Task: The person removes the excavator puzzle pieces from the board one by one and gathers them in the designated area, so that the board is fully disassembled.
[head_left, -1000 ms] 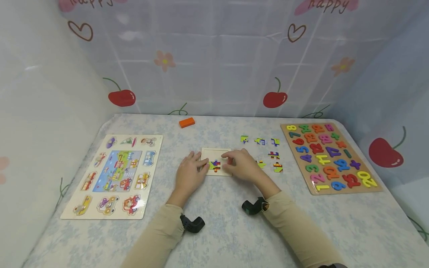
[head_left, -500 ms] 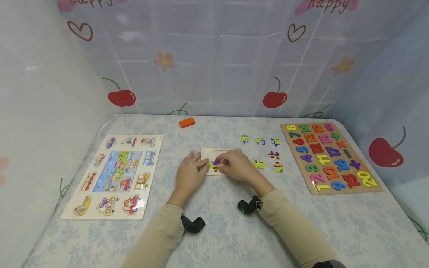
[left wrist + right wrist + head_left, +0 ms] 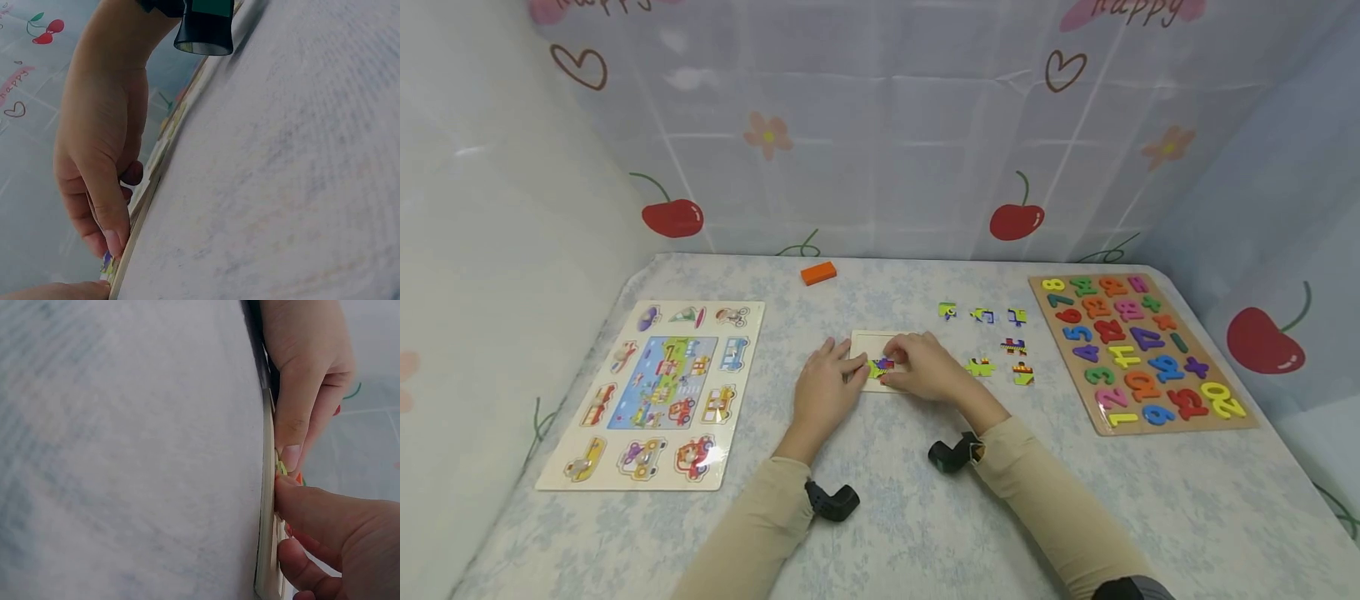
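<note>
A small wooden puzzle board [image 3: 868, 342] lies in front of me, with joined yellow-green and purple jigsaw pieces [image 3: 877, 367] on its lower part. My left hand [image 3: 824, 392] rests along the board's left edge, its fingers extended and its thumb beside the yellow-green piece. Over the board's right half, my right hand [image 3: 928, 367] has its thumb and fingers curled around the purple piece, covering part of it. The left wrist view shows the right thumb and fingertips close against a purple-and-yellow piece [image 3: 107, 265]. In the right wrist view both thumbs meet at a yellow-green piece [image 3: 282, 467].
Several loose jigsaw pieces [image 3: 981, 367] lie right of the board. A number puzzle board [image 3: 1101, 421] stands further right, and a vehicle picture puzzle [image 3: 567, 473] is on the left. An orange block [image 3: 818, 273] sits near the back edge.
My right hand has moved left across the board, and its fingertips now reach the purple piece. More of the loose pieces behind it shows. My left hand stays in place.
</note>
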`<state>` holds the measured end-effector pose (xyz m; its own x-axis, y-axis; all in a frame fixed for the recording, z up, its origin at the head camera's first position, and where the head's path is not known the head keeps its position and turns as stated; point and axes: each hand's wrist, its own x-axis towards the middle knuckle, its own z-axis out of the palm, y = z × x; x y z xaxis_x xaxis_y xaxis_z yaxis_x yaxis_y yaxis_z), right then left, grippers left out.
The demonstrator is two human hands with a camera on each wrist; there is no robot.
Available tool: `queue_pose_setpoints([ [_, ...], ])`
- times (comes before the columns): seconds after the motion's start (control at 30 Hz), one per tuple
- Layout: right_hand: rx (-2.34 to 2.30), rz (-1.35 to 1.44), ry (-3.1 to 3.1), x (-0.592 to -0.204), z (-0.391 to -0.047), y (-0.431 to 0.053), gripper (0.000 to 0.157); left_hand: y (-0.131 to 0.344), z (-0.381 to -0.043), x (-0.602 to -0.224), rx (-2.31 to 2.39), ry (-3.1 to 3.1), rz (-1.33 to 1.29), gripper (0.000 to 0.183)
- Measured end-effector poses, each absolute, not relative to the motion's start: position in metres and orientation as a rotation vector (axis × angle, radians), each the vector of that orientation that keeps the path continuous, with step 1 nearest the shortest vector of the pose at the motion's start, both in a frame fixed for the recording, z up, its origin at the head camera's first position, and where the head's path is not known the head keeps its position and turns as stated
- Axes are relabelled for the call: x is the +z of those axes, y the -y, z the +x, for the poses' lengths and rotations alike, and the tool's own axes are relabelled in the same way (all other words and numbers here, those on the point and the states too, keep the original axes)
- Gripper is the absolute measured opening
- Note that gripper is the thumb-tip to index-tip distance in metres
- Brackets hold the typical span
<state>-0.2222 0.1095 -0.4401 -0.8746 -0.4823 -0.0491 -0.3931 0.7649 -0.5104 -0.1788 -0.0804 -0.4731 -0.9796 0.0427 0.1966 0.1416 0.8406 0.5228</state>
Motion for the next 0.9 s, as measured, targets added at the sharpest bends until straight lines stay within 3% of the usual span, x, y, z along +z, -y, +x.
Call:
queue_pose_setpoints([
  [0.4,-1.093,-0.548,-2.601,-0.432,-0.222,-0.116,0.024,0.079,-0.178,-0.472,-0.846,2.840,-0.122,0.032],
  [0.9,-1.039,-0.251,-2.771,-0.419,-0.236,-0.193,0.030,0.079,-0.175,-0.472,-0.871,2.789,-0.150,0.031],
])
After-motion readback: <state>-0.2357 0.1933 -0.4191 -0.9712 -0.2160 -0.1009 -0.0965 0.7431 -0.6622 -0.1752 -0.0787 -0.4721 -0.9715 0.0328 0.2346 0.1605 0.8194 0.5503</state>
